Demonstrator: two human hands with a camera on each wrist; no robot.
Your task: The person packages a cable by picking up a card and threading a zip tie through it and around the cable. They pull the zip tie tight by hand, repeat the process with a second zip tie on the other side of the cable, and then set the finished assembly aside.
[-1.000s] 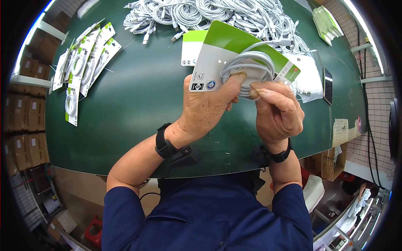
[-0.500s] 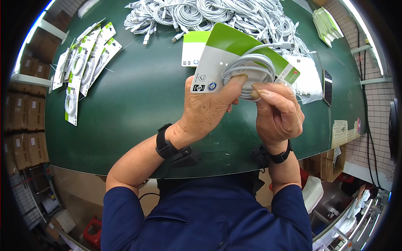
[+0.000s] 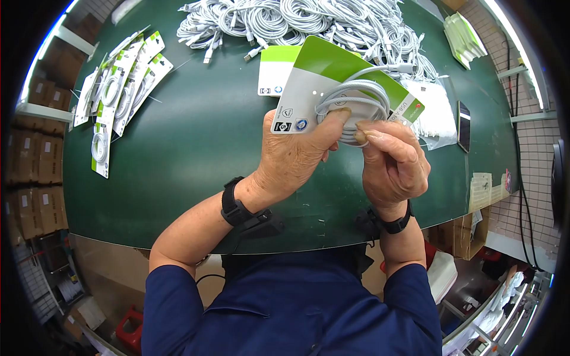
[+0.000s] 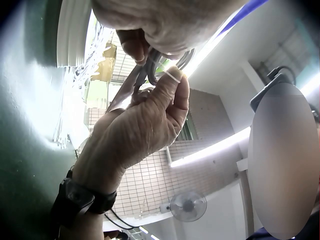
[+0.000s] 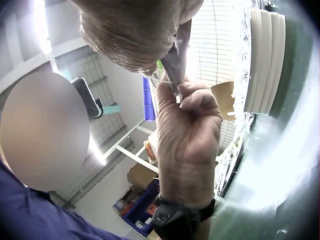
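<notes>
In the head view the left hand (image 3: pixel 297 148) grips a green and white card (image 3: pixel 303 98), its thumb pressing a coiled light grey cable (image 3: pixel 371 89) against the card's face. The cable's plug lies near the card's upper right edge. The right hand (image 3: pixel 396 163) pinches at the lower edge of the coil with thumb and index finger. A thin white strip (image 4: pixel 172 76) shows at those fingertips in the left wrist view. In the right wrist view the right hand (image 5: pixel 190 125) has its fingertips at the card's edge, below the left hand (image 5: pixel 135 35).
Many loose coiled cables (image 3: pixel 303 18) cover the table's far side. Carded cables (image 3: pixel 111 92) lie at the left, another card (image 3: pixel 270 70) behind the held one. At the right are a clear bag (image 3: pixel 436 113), a phone (image 3: pixel 464 126) and stacked cards (image 3: pixel 463 38).
The card and coil have tilted slightly and sit a little lower in the head view. Both hands keep nearly the same place and hold.
</notes>
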